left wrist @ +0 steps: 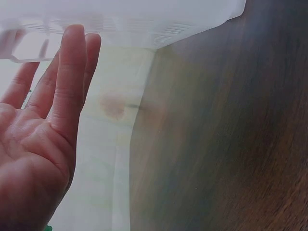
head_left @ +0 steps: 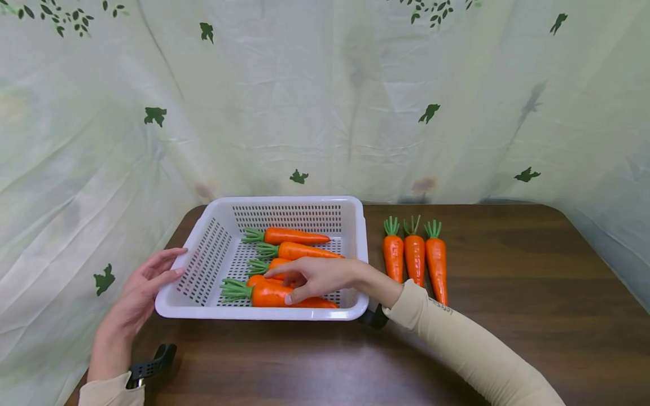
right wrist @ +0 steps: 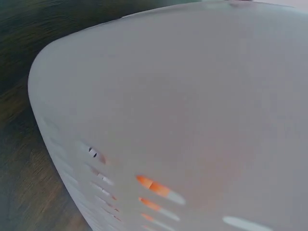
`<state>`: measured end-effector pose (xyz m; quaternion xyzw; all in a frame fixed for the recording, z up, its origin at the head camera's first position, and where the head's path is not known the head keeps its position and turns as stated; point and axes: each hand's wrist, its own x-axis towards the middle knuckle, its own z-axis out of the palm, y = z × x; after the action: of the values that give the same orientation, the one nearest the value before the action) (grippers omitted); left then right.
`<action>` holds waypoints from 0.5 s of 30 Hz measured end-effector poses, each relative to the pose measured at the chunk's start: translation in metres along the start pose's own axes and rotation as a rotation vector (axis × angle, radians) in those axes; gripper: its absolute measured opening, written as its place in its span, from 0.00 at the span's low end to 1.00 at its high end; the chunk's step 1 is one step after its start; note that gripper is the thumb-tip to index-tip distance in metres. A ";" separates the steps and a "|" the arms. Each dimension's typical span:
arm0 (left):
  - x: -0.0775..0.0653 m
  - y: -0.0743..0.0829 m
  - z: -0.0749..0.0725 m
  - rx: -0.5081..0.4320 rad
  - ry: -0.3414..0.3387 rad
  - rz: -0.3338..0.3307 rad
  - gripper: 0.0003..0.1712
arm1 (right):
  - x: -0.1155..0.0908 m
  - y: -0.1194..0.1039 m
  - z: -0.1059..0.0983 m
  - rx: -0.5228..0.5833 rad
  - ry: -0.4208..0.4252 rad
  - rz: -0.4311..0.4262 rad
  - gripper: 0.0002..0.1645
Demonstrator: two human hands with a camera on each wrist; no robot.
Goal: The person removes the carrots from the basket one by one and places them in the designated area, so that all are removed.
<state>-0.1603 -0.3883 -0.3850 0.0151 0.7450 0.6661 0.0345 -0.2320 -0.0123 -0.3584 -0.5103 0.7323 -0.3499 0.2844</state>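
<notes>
A white perforated plastic basket [head_left: 172, 301] stands on the wooden table with several orange carrots lying crosswise in it, their green tops to the left. My left hand [head_left: 139, 290] touches the basket's left rim. In the left wrist view its fingers [left wrist: 67, 91] look straight, reaching the basket's outer side. My right hand [head_left: 317, 276] is down inside the basket, over the nearest carrot [head_left: 271, 294]. Its thumb lies on that carrot, and the forefinger reaches toward the carrot behind it [head_left: 256, 279]. The other fingertips are hidden, so a grip cannot be confirmed. The right wrist view shows mainly the basket wall [right wrist: 168, 96].
Three more carrots [head_left: 414, 256] lie side by side on the table [head_left: 513, 282], right of the basket, tops pointing away. The right sleeve passes over their lower ends. A pale leaf-patterned cloth [head_left: 325, 113] hangs behind and along both sides.
</notes>
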 end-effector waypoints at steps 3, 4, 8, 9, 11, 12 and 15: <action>0.000 0.000 0.000 0.001 0.005 -0.003 0.27 | 0.000 0.000 -0.001 0.043 0.028 -0.008 0.34; 0.000 0.000 -0.001 0.004 0.005 -0.002 0.27 | 0.000 -0.001 -0.001 0.060 0.038 -0.006 0.33; 0.000 0.000 -0.001 0.014 0.007 0.004 0.27 | -0.001 -0.002 -0.001 0.116 0.073 0.027 0.33; 0.000 0.000 -0.001 0.014 0.007 0.004 0.27 | -0.001 -0.003 -0.001 0.128 0.086 0.030 0.34; 0.000 0.000 -0.001 0.014 0.009 0.004 0.27 | -0.002 -0.004 0.000 0.155 0.119 0.031 0.34; 0.000 0.000 -0.001 0.006 0.007 0.002 0.26 | -0.002 -0.004 -0.001 0.174 0.142 0.024 0.34; 0.000 -0.001 -0.001 -0.001 0.003 0.000 0.26 | -0.003 -0.006 -0.001 0.235 0.222 -0.029 0.34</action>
<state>-0.1605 -0.3894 -0.3856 0.0140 0.7445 0.6666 0.0334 -0.2285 -0.0103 -0.3529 -0.4422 0.7059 -0.4914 0.2544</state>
